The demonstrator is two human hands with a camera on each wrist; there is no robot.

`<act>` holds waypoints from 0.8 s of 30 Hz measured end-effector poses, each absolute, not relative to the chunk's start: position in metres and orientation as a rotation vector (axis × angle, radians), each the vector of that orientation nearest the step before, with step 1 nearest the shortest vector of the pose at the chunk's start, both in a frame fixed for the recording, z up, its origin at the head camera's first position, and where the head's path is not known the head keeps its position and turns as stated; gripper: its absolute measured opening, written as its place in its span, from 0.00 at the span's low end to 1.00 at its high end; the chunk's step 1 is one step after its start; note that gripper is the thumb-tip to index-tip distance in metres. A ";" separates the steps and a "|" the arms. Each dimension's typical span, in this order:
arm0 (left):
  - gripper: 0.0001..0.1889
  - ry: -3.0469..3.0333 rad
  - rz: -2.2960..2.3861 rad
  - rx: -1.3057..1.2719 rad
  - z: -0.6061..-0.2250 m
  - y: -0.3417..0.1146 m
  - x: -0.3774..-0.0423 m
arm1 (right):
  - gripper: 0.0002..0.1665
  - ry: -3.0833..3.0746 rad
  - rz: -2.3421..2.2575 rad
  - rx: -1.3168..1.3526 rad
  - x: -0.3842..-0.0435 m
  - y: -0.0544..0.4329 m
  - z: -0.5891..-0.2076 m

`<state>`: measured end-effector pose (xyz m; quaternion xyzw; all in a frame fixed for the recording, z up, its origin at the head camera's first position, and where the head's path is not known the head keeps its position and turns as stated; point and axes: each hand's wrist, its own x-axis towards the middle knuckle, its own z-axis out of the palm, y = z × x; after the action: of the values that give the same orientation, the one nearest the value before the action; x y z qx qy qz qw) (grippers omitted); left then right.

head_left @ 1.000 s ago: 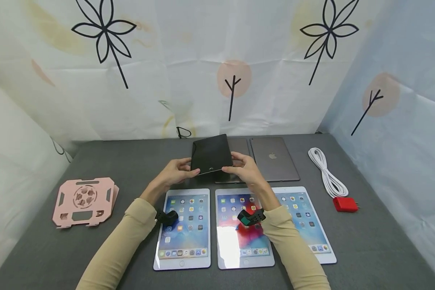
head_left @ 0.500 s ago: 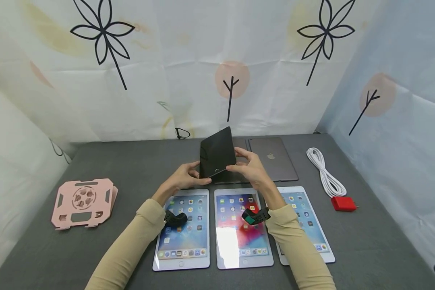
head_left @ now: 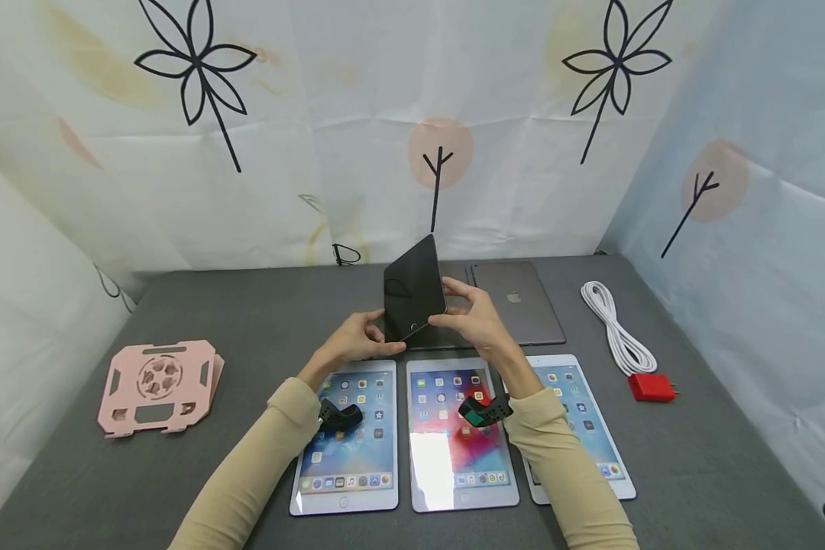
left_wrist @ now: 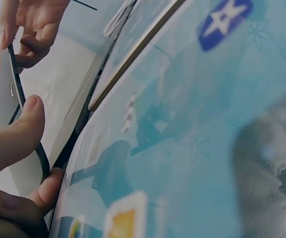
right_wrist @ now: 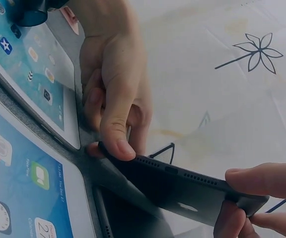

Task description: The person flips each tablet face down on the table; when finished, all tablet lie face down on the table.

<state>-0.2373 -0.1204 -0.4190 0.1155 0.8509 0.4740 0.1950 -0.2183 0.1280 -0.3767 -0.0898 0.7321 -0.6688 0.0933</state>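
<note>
A black tablet (head_left: 412,279) with a home button is held up and tilted above the back middle of the table, in the head view. My left hand (head_left: 356,336) pinches its lower left corner between thumb and fingers. The right hand (head_left: 477,317) grips the lower right side, thumb on the front edge and fingers behind. Speaker holes and a charging port run along the tablet's edge (right_wrist: 178,170) in the right wrist view, where a logo shows on its back. Behind it lies a dark tablet (head_left: 456,272), mostly hidden.
A grey tablet (head_left: 519,305) lies face down at the back. White tablets with lit screens lie in front: left (head_left: 347,458), middle (head_left: 464,458) and right (head_left: 584,405), partly under the forearms. A pink stand (head_left: 158,382) is left; a white cable (head_left: 619,328) and red charger (head_left: 651,387) are right.
The black tablet has turned and tipped steeper, its left side swinging nearer and to the right. My left hand has moved right and slightly nearer with it; the right hand has shifted slightly.
</note>
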 end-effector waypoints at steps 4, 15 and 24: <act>0.52 2.395 1.314 0.335 -0.420 -0.118 -0.237 | 0.49 2.197 -1.953 -0.267 -0.216 0.127 -0.374; 0.51 2.440 1.244 0.378 -0.421 -0.114 -0.237 | 0.49 2.158 -1.977 -0.370 -0.215 0.122 -0.371; 0.49 2.404 1.257 0.433 -0.423 -0.118 -0.239 | 0.49 2.185 -1.975 -0.375 -0.214 0.114 -0.369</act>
<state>-0.2387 -0.1176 -0.4232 0.1545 0.8581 0.4487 0.1960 -0.2145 0.1139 -0.3692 -0.1258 0.7332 -0.6626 0.0862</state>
